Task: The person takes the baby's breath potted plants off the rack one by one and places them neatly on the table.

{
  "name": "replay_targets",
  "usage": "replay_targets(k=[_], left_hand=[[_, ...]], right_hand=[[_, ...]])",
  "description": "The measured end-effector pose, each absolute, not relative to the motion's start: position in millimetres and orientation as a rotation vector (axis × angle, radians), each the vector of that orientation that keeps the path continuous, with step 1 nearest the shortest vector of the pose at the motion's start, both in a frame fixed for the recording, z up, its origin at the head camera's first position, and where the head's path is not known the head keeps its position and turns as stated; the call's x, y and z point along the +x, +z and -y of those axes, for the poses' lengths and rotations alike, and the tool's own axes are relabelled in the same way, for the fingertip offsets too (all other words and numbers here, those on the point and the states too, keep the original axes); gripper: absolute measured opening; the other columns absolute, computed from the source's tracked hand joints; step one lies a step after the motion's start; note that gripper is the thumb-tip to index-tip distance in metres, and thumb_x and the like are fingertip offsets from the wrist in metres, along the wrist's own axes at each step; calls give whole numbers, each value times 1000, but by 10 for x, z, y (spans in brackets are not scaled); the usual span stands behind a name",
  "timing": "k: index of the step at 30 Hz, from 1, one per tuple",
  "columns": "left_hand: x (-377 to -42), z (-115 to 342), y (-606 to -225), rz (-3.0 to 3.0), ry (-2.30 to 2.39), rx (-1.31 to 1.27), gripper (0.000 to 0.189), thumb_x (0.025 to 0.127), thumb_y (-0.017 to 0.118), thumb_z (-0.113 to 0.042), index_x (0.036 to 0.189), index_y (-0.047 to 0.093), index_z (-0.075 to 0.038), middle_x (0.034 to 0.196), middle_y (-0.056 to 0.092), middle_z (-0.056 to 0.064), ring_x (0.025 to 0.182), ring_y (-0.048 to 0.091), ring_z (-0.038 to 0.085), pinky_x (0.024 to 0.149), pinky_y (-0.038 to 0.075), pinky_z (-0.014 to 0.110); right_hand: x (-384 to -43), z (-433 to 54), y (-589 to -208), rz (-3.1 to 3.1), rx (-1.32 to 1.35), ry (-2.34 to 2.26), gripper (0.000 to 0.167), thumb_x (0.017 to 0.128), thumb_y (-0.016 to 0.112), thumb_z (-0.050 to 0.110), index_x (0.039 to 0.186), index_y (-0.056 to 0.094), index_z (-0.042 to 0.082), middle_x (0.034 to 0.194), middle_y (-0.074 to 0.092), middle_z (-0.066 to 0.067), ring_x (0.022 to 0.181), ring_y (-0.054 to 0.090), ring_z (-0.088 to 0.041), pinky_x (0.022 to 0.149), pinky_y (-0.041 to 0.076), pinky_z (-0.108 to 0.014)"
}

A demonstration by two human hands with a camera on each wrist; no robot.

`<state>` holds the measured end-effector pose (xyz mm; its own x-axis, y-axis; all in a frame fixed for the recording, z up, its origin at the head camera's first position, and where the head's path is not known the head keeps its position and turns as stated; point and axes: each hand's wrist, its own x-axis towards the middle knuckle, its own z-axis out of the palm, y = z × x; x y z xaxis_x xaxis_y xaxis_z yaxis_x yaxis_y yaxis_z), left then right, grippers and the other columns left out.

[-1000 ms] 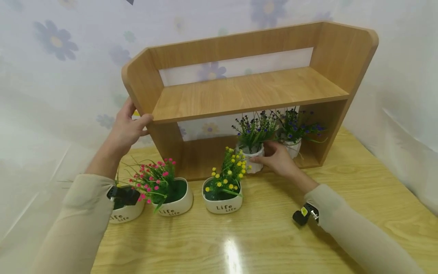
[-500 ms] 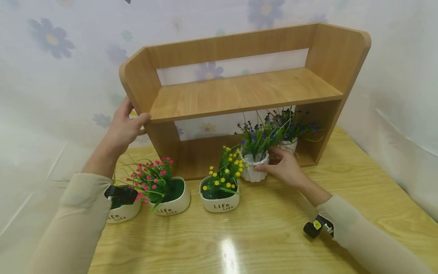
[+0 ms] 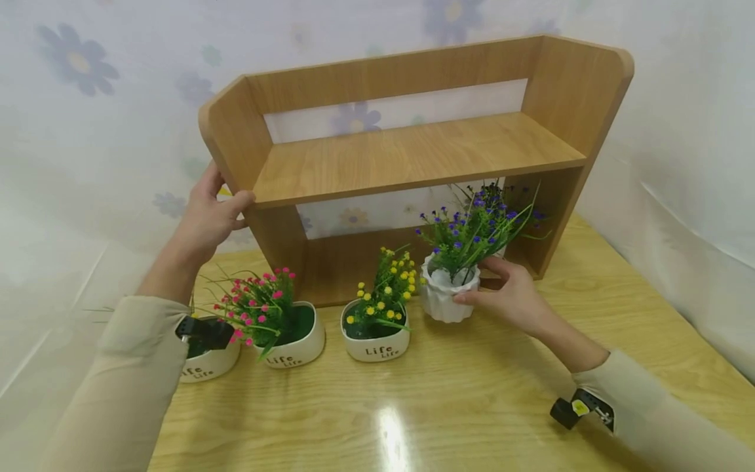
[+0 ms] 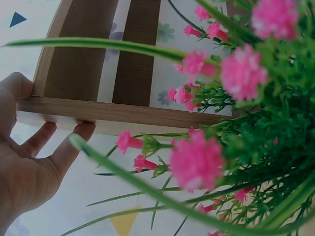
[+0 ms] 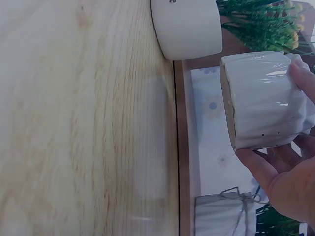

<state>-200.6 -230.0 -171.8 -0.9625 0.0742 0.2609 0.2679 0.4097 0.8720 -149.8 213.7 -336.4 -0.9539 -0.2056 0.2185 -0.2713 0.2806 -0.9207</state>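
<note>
My right hand [image 3: 516, 298] pinches a ribbed white flower pot [image 3: 447, 307] by its right side, thumb in front. Purple-blue flowers with long green leaves [image 3: 463, 236] rise from it. In the right wrist view the pot [image 5: 266, 101] shows its bare base edge, lifted off the table. My left hand [image 3: 206, 213] grips the left side panel of a two-tier wooden shelf [image 3: 425, 151], thumb at its front edge. The left wrist view shows the fingers of that hand [image 4: 29, 162] against the panel's outer face. Another white pot tied with string [image 5: 221, 216] stands in the lower tier.
Oval cream pots marked "Life" line the table [image 3: 330, 419] before the shelf: one with yellow flowers [image 3: 377, 347], one with pink flowers [image 3: 295, 354], and one partly behind the left sleeve [image 3: 209, 367]. A flower-patterned curtain [image 3: 147, 78] hangs behind.
My right hand has drawn the white flower pot out of the lower tier, forward and a little to the right. The left hand has kept its grip on the shelf.
</note>
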Motion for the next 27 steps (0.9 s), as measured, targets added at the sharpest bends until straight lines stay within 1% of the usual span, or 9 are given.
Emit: replay_targets(k=[4, 9, 16, 25, 27], left_hand=[[-2004, 2307, -1713, 2477, -1587, -303, 68, 101, 55, -14, 156, 27, -42, 159, 26, 9, 136, 40, 43, 95, 43, 69], [-2011, 2316, -1723, 2481, -1587, -289, 67, 101, 54, -14, 157, 27, -41, 160, 25, 8, 134, 42, 44, 95, 44, 68], [-2029, 2330, -1736, 2483, -1580, -290, 67, 102, 53, -15, 157, 25, -41, 161, 25, 8, 139, 36, 43, 96, 43, 69], [-2034, 2343, -1738, 2487, -1573, -288, 67, 102, 53, -15, 157, 25, -42, 160, 25, 9, 137, 39, 44, 96, 43, 68], [-2036, 2342, -1740, 2485, -1576, -284, 67, 102, 53, -15, 157, 25, -42, 160, 25, 9, 138, 38, 44, 96, 43, 69]], right_hand=[[-1403, -2169, -3303, 2455, 481, 1794, 71, 82, 86, 14, 143, 52, 0, 133, 59, -20, 114, 63, -41, 81, 59, -30], [-1274, -2213, -3218, 2466, 473, 1817, 69, 83, 84, 13, 142, 51, 0, 135, 58, -20, 116, 61, -39, 81, 59, -31], [-1118, -2303, -3164, 2517, 429, 1792, 70, 84, 84, 15, 143, 50, 0, 136, 56, -21, 117, 61, -41, 81, 58, -30], [-1048, -2372, -3333, 2500, 474, 1785, 72, 81, 86, 13, 142, 50, -2, 137, 56, -22, 113, 62, -43, 80, 59, -33], [-1028, -2368, -3369, 2510, 462, 1799, 73, 81, 86, 13, 142, 49, -3, 137, 56, -23, 114, 62, -43, 80, 59, -34]])
